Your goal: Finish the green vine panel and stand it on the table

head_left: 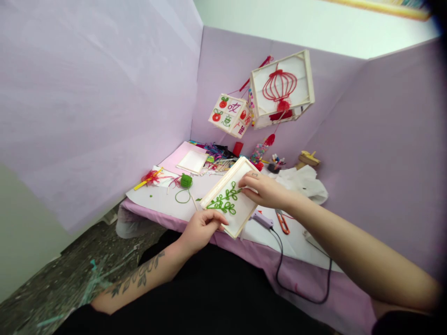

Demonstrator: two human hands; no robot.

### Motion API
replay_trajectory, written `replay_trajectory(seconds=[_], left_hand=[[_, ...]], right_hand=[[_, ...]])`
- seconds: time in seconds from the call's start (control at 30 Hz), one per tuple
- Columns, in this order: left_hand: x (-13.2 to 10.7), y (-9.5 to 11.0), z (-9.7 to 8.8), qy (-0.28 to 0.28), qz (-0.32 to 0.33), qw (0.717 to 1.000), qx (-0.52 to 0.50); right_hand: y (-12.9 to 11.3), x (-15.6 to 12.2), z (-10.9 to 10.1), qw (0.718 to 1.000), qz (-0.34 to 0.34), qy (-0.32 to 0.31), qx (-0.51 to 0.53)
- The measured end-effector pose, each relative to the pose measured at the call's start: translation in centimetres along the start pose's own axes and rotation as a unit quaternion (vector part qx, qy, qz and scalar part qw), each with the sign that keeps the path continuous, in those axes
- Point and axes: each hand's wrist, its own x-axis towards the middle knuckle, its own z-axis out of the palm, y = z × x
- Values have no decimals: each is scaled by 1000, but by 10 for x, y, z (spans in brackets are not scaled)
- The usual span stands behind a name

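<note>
My left hand (206,226) grips the lower edge of a white panel with a wooden-stick frame (246,211), thumb on its face. The panel is tilted over the table's front edge. On its face is a leafy branch shaped from green yarn (228,204). My right hand (260,188) lies over the panel's upper right, its fingertips pinched together at the upper end of the green yarn. The fingers partly hide what is between them. To the left, a ball of green yarn (186,180) sits on the table with a loose strand curling from it.
A lilac glue gun (262,219) with a dark cord and orange-handled scissors (282,222) lie to the right. Another framed panel (193,162), red yarn (151,177) and white cloth (303,182) are on the table (164,200). Two decorated lanterns (282,86) hang above. Lilac partitions stand around.
</note>
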Motion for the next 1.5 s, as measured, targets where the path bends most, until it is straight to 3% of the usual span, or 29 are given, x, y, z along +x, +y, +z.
replay_trajectory(seconds=[0.23, 0.4, 1.03, 1.27, 1.5], left_hand=[[0, 1, 0, 2, 0, 1000, 3], [0, 0, 0, 0, 2, 1000, 7], [-1, 0, 1, 5, 0, 1000, 12], [0, 0, 1, 11, -5, 1000, 5], [0, 1, 1, 14, -5, 1000, -5]], right_hand=[[-6, -6, 0, 995, 95, 6, -2], [-9, -2, 2, 992, 125, -2, 9], [-3, -5, 7, 992, 108, 65, 18], [-5, -8, 7, 993, 14, 109, 51], [-5, -7, 12, 987, 46, 144, 47]])
